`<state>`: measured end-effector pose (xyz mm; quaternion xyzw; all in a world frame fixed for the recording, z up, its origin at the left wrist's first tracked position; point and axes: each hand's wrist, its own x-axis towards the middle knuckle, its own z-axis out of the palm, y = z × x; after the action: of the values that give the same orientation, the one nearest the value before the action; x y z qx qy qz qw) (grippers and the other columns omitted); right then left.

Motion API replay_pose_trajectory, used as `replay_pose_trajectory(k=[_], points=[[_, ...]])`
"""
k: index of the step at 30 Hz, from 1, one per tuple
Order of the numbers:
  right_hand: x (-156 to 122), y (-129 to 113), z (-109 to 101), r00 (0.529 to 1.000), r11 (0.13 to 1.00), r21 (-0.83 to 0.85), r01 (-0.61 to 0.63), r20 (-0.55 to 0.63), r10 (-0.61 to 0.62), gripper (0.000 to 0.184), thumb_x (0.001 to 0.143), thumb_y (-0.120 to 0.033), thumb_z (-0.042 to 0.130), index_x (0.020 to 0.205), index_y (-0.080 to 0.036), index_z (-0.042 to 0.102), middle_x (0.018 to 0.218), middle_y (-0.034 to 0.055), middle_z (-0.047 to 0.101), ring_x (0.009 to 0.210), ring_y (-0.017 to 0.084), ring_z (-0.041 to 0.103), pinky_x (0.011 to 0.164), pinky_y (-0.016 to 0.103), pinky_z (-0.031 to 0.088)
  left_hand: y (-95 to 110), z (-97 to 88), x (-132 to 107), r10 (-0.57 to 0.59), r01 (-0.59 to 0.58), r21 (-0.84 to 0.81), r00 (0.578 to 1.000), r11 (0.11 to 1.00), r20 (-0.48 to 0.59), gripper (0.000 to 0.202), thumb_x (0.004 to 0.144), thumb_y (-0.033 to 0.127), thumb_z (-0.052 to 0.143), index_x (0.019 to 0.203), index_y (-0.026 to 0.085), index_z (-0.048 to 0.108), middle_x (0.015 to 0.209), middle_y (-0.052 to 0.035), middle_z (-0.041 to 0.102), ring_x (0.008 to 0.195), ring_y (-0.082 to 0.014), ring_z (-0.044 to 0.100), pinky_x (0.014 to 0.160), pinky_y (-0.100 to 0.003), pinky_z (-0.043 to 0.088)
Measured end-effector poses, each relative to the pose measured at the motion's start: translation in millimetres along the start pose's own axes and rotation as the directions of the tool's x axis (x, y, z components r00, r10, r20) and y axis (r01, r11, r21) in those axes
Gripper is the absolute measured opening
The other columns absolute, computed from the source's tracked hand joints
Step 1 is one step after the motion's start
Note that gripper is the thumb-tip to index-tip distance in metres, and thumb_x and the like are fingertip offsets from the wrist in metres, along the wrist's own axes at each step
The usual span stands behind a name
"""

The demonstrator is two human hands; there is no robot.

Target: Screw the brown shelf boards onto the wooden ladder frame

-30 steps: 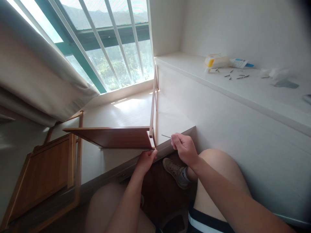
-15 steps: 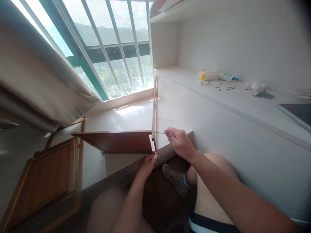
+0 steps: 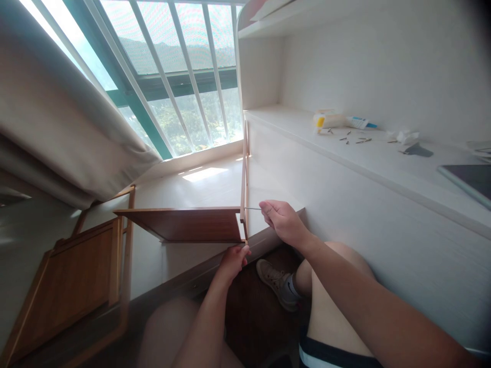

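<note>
A brown wooden panel (image 3: 187, 224) lies roughly level over the white window seat, its right end meeting a thin upright wooden strip (image 3: 243, 174). My left hand (image 3: 233, 259) is closed on the lower corner where the panel and the strip join. My right hand (image 3: 282, 221) pinches a thin metal rod (image 3: 252, 208), perhaps a long screw or a key. The rod's tip touches the right face of the strip at panel height.
A framed wooden panel (image 3: 69, 278) leans at the lower left under a beige curtain (image 3: 61, 128). On the white ledge (image 3: 383, 158) at the right lie a glue tube (image 3: 333, 119), several loose screws (image 3: 355, 138) and a dark tablet (image 3: 470, 179). My knees and a shoe (image 3: 278, 278) sit below.
My right hand moved left and brought the rod from free air up against the strip. The view tilted up a little. My left hand kept its hold on the corner.
</note>
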<state>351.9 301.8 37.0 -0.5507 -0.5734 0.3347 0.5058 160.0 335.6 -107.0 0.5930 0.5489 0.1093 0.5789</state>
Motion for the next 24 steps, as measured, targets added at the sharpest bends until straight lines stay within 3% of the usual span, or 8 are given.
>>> replay_pose_trajectory(k=[8, 13, 18, 24], points=[[2.6, 8.1, 1.6, 0.999, 0.996, 0.073, -0.046, 0.01, 0.046, 0.053, 0.095, -0.06, 0.045, 0.06, -0.021, 0.039, 0.052, -0.0039, 0.036, 0.048, 0.01, 0.032, 0.048, 0.027, 0.026, 3.8, 0.1, -1.6, -0.003, 0.004, -0.023, 1.0, 1.0, 0.007, 0.048, 0.082, 0.06, 0.05, 0.088, 0.015, 0.068, 0.061, 0.0012, 0.053, 0.047, -0.0098, 0.038, 0.05, -0.025, 0.029], [8.4, 11.3, -0.6, 0.991, 0.98, 0.168, -0.103, 0.102, 0.087, 0.053, 0.093, -0.063, 0.046, 0.061, -0.022, 0.036, 0.05, -0.0054, 0.033, 0.045, 0.01, 0.029, 0.045, 0.027, 0.024, 4.6, 0.3, -2.3, -0.01, 0.01, -0.032, 1.0, 0.999, 0.006, 0.049, 0.081, 0.062, 0.051, 0.087, 0.016, 0.068, 0.061, 0.0014, 0.053, 0.048, -0.0099, 0.038, 0.05, -0.025, 0.029], [9.0, 4.5, -8.1, 0.996, 0.997, -0.062, 0.04, 0.086, -0.035, 0.051, 0.098, -0.058, 0.039, 0.064, -0.021, 0.04, 0.055, -0.0033, 0.039, 0.052, 0.011, 0.035, 0.053, 0.027, 0.029, 5.2, 0.8, -2.7, -0.01, 0.01, -0.03, 1.0, 0.999, 0.003, 0.044, 0.083, 0.057, 0.051, 0.085, 0.016, 0.068, 0.061, 0.0015, 0.052, 0.047, -0.0097, 0.038, 0.051, -0.025, 0.029], [4.9, 2.6, -10.2, 0.966, 0.906, -0.341, 0.252, 0.032, -0.256, 0.042, 0.099, -0.05, 0.041, 0.07, -0.02, 0.048, 0.068, 0.0013, 0.049, 0.064, 0.015, 0.041, 0.065, 0.029, 0.032, 6.0, 0.5, -3.0, -0.01, 0.01, -0.035, 1.0, 0.999, 0.002, 0.041, 0.085, 0.053, 0.051, 0.085, 0.016, 0.067, 0.062, 0.001, 0.053, 0.047, -0.0093, 0.039, 0.05, -0.025, 0.03]])
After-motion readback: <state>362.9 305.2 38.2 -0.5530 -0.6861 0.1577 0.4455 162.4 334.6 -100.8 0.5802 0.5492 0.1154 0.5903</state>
